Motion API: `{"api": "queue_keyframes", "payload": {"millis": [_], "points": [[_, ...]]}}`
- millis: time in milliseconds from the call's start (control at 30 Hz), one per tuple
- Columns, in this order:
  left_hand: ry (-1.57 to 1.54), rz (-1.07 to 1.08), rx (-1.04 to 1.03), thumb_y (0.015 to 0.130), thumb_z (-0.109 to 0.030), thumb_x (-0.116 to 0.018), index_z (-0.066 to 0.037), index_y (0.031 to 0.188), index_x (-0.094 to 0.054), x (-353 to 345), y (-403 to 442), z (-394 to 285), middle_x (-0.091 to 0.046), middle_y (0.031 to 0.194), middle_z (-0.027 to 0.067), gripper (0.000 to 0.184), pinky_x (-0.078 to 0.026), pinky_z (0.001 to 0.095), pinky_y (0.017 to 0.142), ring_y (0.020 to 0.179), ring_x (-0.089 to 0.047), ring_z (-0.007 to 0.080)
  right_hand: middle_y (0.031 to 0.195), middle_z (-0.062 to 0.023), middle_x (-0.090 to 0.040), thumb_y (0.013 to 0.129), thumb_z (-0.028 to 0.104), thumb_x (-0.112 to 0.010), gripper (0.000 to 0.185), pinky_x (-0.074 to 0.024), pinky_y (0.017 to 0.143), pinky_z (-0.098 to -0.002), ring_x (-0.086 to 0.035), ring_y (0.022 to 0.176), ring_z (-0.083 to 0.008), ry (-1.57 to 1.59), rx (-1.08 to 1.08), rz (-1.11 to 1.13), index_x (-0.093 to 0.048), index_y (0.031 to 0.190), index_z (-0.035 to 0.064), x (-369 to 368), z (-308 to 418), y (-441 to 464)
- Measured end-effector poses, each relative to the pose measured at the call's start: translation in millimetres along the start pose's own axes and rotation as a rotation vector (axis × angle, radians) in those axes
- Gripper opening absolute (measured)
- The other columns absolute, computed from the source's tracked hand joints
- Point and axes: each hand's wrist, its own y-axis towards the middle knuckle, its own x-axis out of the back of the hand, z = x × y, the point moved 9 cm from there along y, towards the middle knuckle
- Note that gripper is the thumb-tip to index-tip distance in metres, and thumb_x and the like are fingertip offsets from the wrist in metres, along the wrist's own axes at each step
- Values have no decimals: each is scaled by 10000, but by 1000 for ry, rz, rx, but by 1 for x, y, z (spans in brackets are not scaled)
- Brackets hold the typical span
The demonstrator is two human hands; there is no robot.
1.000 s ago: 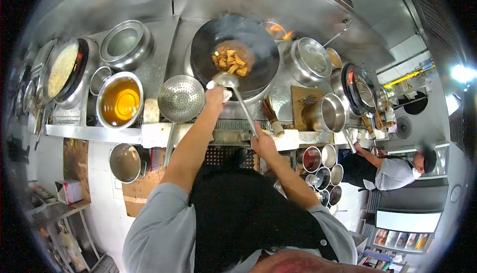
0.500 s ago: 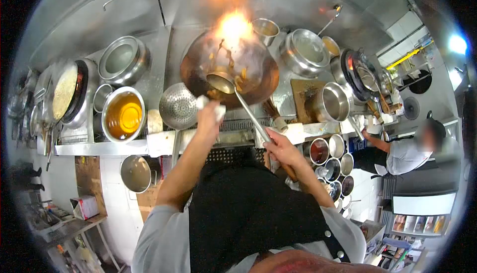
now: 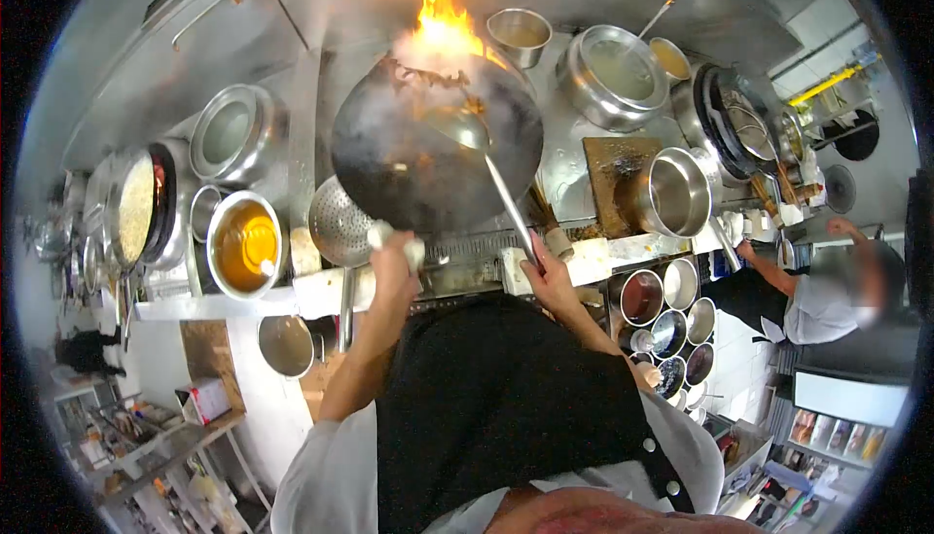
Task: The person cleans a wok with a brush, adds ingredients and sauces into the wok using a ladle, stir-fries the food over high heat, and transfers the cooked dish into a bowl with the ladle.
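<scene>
My left hand (image 3: 393, 267) is closed around a white cloth (image 3: 409, 246) at the near left rim of the dark wok (image 3: 418, 179). The wok is tilted, and tall flames (image 3: 445, 23) rise at its far edge. Smoke partly hides the food inside. My right hand (image 3: 550, 276) is wrapped round the handle of a metal ladle (image 3: 465, 130), whose bowl is over the wok. Left of the wok, a perforated strainer (image 3: 341, 223) lies beside my left hand.
A bowl of amber liquid (image 3: 247, 244) stands at left. Steel pots (image 3: 615, 77) and an empty pot (image 3: 673, 194) stand at right, above several small containers (image 3: 669, 333). A co-worker (image 3: 827, 291) is at far right. The metal counter edge (image 3: 224, 304) runs in front.
My left hand has moved left and down with the cloth, and the wok has risen and tilted from its earlier level position. Flames have flared up behind it. The co-worker has raised an arm.
</scene>
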Motion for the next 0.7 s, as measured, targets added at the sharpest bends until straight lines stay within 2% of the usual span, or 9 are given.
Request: {"api": "queue_keyframes", "payload": {"millis": [33, 67, 167, 300, 467, 533, 600, 633, 700], "points": [[-10, 17, 8, 835, -87, -677, -58, 938, -591, -24, -2, -16, -596, 804, 54, 137, -435, 359, 500, 676, -603, 196, 822, -56, -606, 989, 119, -603, 603, -475, 564, -311, -537, 602, -170, 97, 51, -44, -388, 1552, 104, -1, -18, -4], [18, -3, 50, 845, -108, -675, -66, 915, -601, -31, 17, -10, -598, 779, 50, 111, -416, 347, 494, 652, -596, 192, 822, -56, -606, 989, 119, -603, 603, -475, 564, -311, -537, 602, -170, 98, 53, -32, -388, 1552, 104, 6, -25, 1], [40, -8, 70, 852, -117, -671, -74, 905, -605, -42, 39, -8, -602, 752, 49, 95, -415, 353, 492, 624, -592, 191, 648, 17, -472, 1025, 143, -551, 531, -374, 423, -233, -432, 463, -79, 652, -397, 200, -405, 1531, 78, 16, -48, 33], [94, -3, 52, 873, -137, -672, -90, 902, -602, -60, 38, -10, -612, 738, 36, 89, -412, 335, 455, 581, -582, 175, 614, 0, -501, 1016, 158, -545, 411, -394, 409, -268, -470, 442, -116, 898, -407, 227, -488, 1404, 35, 66, -44, 90], [42, 40, 82, 996, -451, -644, -138, 927, -597, -66, 35, 1, -620, 753, 11, 325, -447, 304, 461, 576, -591, 141, 708, -28, -592, 966, 108, -622, 420, -452, 435, -298, -547, 470, -130, 549, -317, -287, -545, 1378, 85, 171, -90, 176], [-2, -57, 88, 992, -424, -658, -122, 974, -619, -65, 1, -4, -637, 792, 26, 305, -472, 313, 496, 624, -617, 155, 734, -56, -608, 955, 113, -618, 418, -482, 474, -351, -584, 529, -167, 188, -92, -588, -543, 1359, 36, 205, -158, 217], [53, -34, 35, 977, -379, -680, -107, 1009, -628, -39, -11, 11, -642, 818, 34, 279, -484, 320, 529, 656, -623, 162, 682, -46, -591, 936, 94, -629, 417, -466, 450, -363, -566, 509, -181, -528, 133, -1094, -557, 1344, 41, 225, -217, 233], [119, -7, -15, 962, -334, -703, -92, 1044, -638, -29, -19, 15, -647, 843, 43, 264, -497, 328, 562, 689, -630, 170, 682, -46, -591, 936, 94, -629, 417, -466, 450, -363, -566, 509, -181, -523, 150, -1087, -557, 1344, 41, 227, -224, 242], [125, -36, 9, 928, -258, -716, -70, 1082, -641, -18, -46, 18, -653, 876, 53, 254, -505, 337, 601, 726, -634, 175, 789, -103, -627, 939, 128, -599, 353, -534, 600, -468, -593, 594, -246, -564, -301, -986, -567, 1236, -60, 237, -258, 263]]}}
